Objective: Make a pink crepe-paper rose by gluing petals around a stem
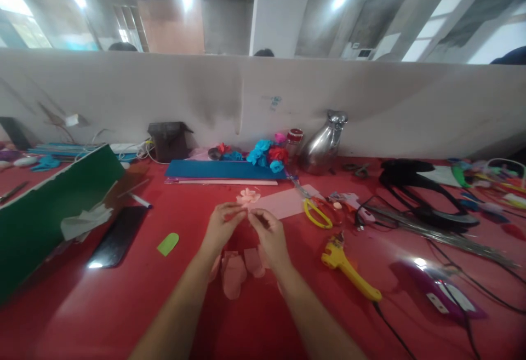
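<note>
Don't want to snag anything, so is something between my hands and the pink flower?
Nothing visible. Your left hand and right hand have their fingertips close together at the near edge of the pink flower; exact contact is unclear.

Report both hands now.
Left hand: pinched closed, apparently on the pink paper flower.
Right hand: pinched closed there too; exact hold unclear.

Petals point(234, 278) on the table point(123, 305) between phone point(117, 236) and glue gun point(354, 276), scissors point(307, 206) behind the latter
</note>
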Demonstrator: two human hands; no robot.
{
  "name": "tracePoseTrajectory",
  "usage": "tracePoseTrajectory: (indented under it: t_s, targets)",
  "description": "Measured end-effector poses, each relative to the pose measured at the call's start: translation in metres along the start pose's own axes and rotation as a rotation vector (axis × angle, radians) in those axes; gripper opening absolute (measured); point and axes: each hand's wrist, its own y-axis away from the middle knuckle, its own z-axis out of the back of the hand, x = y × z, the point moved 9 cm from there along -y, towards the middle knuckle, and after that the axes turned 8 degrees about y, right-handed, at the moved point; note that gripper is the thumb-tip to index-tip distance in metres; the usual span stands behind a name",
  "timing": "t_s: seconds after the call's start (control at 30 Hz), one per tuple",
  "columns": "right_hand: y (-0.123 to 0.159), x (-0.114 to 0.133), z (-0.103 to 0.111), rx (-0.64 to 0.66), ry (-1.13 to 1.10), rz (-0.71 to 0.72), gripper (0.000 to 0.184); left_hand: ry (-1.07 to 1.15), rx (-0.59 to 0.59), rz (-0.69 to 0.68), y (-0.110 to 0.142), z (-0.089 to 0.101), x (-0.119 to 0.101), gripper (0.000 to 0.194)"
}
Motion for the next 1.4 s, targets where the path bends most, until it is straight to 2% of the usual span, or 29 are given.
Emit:
tracePoseTrajectory:
  t_s: [0.13,0.3,0.5,0.6,0.67,0.77,0.9,1.03,1.23,1.4]
  targets:
    - [0.002,0.002,-0.003,0.006,0.050,0.031,0.015,0.255,0.013,0.124,0.003,-0.007,0.007,0.022]
    - [0.003,0.003,-0.003,0.002,0.148,0.067,0.015,0.430,0.068,0.111,0.006,-0.012,-0.001,0.032]
    - [0.006,0.009,-0.004,0.019,0.186,0.122,0.016,0.462,0.093,0.097,0.005,-0.012,-0.003,0.030]
    - [0.005,0.007,-0.003,0.008,0.165,0.107,0.016,0.378,0.079,0.062,0.003,-0.007,-0.005,0.023]
    - [0.005,0.005,-0.001,-0.011,0.149,0.093,0.016,0.218,-0.019,-0.016,0.002,0.005,-0.010,0.017]
    - [0.004,0.003,-0.002,-0.009,0.135,0.086,0.017,-0.117,-0.209,-0.207,0.007,0.021,-0.031,0.010]
    - [0.004,0.001,-0.006,0.014,0.070,0.071,0.016,-0.403,-0.318,-0.392,0.021,0.020,-0.054,0.009]
    - [0.004,-0.001,-0.006,0.008,0.037,0.054,0.015,-0.447,-0.349,-0.424,0.026,0.019,-0.058,0.011]
    - [0.004,0.000,-0.002,-0.019,0.065,0.037,0.015,-0.410,-0.427,-0.376,0.030,0.025,-0.056,0.011]
    - [0.004,-0.001,-0.004,0.002,0.035,0.024,0.016,-0.488,-0.387,-0.409,0.031,0.013,-0.058,0.009]
